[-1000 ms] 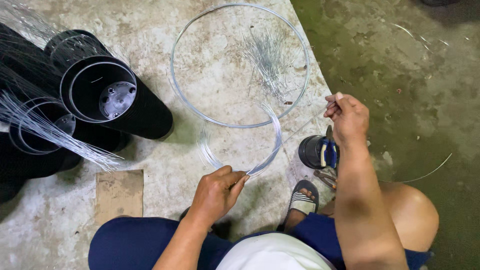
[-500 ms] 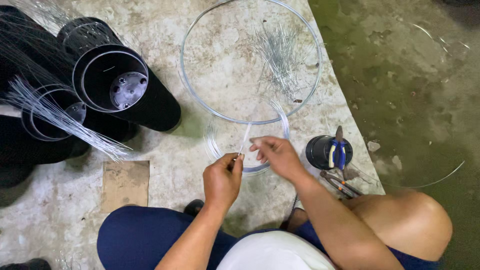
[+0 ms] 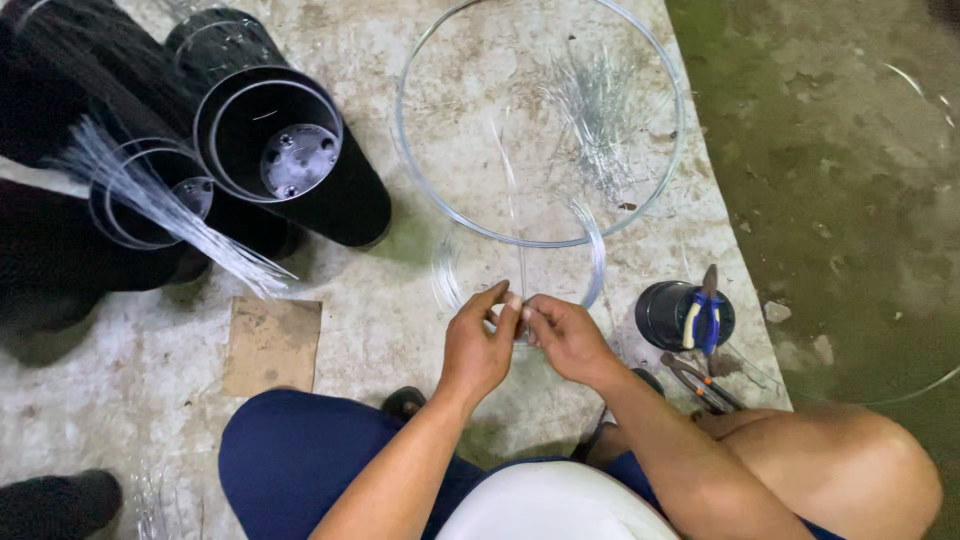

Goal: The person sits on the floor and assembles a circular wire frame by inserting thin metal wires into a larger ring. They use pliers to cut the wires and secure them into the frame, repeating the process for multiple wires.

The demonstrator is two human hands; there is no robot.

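My left hand point(image 3: 480, 345) pinches the near edge of a small wire ring point(image 3: 598, 262) lying on the concrete floor. My right hand point(image 3: 565, 335) meets it fingertip to fingertip, pinching a thin straight wire point(image 3: 512, 200) that runs away from me across the small ring and into a large wire ring point(image 3: 410, 160). The large ring lies flat just beyond and overlaps the small one's far edge. A loose pile of short cut wires point(image 3: 600, 100) rests inside the large ring.
Black plastic pots point(image 3: 280, 150) lie on their sides at the left, with a bundle of thin wires point(image 3: 160, 205) across them. A small black pot point(image 3: 665, 315) holding blue-and-yellow pliers point(image 3: 703, 318) stands at the right, with another tool point(image 3: 700, 380) beside it. Cardboard point(image 3: 272, 345) lies near my left knee.
My right hand came down from the right, where it was raised, and joined my left hand at the small ring's near edge. A thin wire now stretches forward from my fingers.
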